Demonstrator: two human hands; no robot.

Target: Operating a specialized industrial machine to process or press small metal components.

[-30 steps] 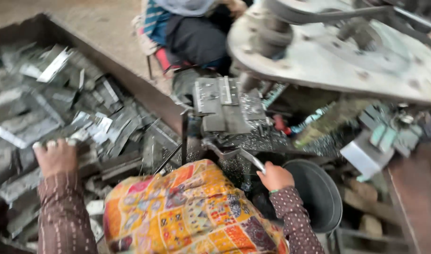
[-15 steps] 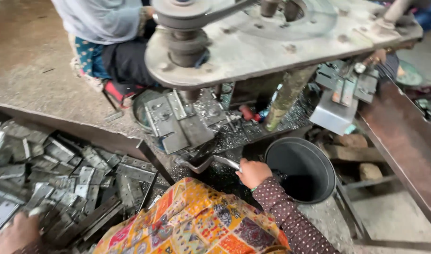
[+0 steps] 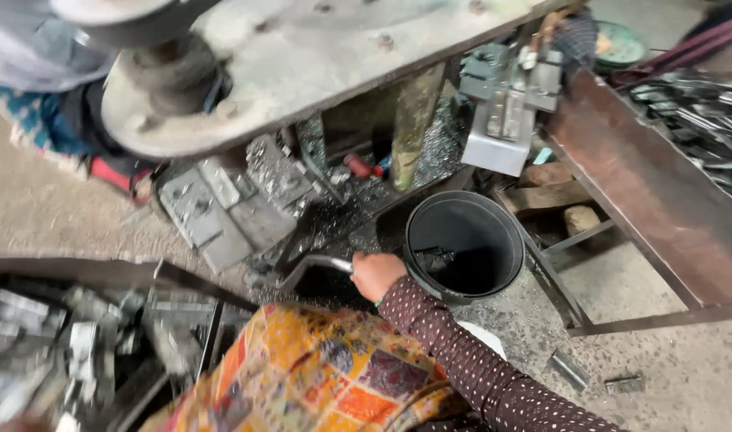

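Gone from view since a moment earlier was the left hand, while the right hand (image 3: 376,275) stayed clenched around a bent metal rod (image 3: 318,264) beside a round black bucket (image 3: 465,210).

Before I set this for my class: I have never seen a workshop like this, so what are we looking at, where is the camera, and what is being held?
The camera sits on a person's head and looks down at their own arms and lap. The right hand, in a dotted maroon sleeve, grips a bent metal handle. The left hand is out of view. Above it stands a heavy grey metal machine plate. Beside the hand sits a black bucket with a few dark scraps inside. At lower left, a tray holds many flat grey metal pieces. A patterned orange cloth covers the lap. Another person sits at upper left.
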